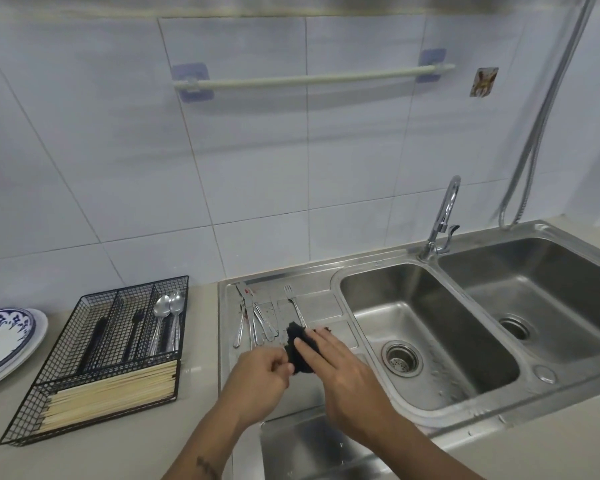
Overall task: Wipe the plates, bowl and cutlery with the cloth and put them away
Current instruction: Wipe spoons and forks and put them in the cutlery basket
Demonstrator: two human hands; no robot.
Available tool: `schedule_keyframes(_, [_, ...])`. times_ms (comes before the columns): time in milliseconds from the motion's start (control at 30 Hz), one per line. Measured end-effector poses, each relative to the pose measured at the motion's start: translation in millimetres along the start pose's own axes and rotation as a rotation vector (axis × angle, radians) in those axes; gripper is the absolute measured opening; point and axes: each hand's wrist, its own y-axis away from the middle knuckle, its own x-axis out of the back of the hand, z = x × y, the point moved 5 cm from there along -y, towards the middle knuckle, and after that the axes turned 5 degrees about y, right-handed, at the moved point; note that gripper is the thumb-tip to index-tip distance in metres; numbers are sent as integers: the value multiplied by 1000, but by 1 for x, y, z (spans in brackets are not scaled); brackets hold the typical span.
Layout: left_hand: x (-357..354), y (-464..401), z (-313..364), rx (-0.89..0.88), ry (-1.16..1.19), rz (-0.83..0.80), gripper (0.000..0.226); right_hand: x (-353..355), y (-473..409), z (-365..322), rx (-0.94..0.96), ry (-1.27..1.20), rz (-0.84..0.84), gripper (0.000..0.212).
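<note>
A dark cloth (297, 355) is bunched between my two hands above the steel drainboard (326, 303). My right hand (343, 372) holds the cloth, with its fingers laid over the top and its thumb hidden. My left hand (262, 375) is curled, and its fingertips pinch the cloth's near left edge. Whether a piece of cutlery is wrapped inside is hidden. Several knives and spoons (257, 320) and a fork (293, 304) lie on the drainboard just beyond the cloth. Two spoons (168, 310) lie in the black wire cutlery tray (66, 341). Blue-patterned plates (4, 341) are stacked at the far left.
Chopsticks (111, 393) fill the wire tray's front compartment. A double sink (440, 341) with a tap (444, 216) lies to the right, and a shower hose (541, 116) hangs down the wall. A towel rail (312, 77) is fixed to the tiles.
</note>
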Motion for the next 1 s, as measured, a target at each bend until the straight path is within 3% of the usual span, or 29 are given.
schedule_keyframes(100, [-2, -1, -1, 14, 3, -4, 30, -3, 2, -2, -15, 10, -26, 89])
schedule_keyframes(267, [-4, 1, -3, 35, 27, -23, 36, -14, 1, -5, 1, 31, -119, 76])
schedule_keyframes(433, [-7, 4, -11, 87, -3, -41, 20, -18, 7, 13, -168, -27, -105, 71])
schedule_keyframes(567, [-8, 5, -13, 125, 141, -106, 19, -9, 9, -2, 2, 5, -86, 71])
schedule_keyframes(633, [-9, 4, -14, 155, 203, -110, 24, -7, 4, 2, -11, 19, -83, 71])
schedule_keyframes(733, [-10, 0, -22, 246, 346, -6, 25, -2, 1, 21, -146, 4, -64, 71])
schedule_keyframes(800, [-9, -5, -29, 283, 474, 63, 22, 1, 0, 24, -140, 21, -51, 70])
schedule_keyframes(1000, [0, -9, -13, 159, 487, 254, 22, 9, -2, 18, -198, -42, 8, 59])
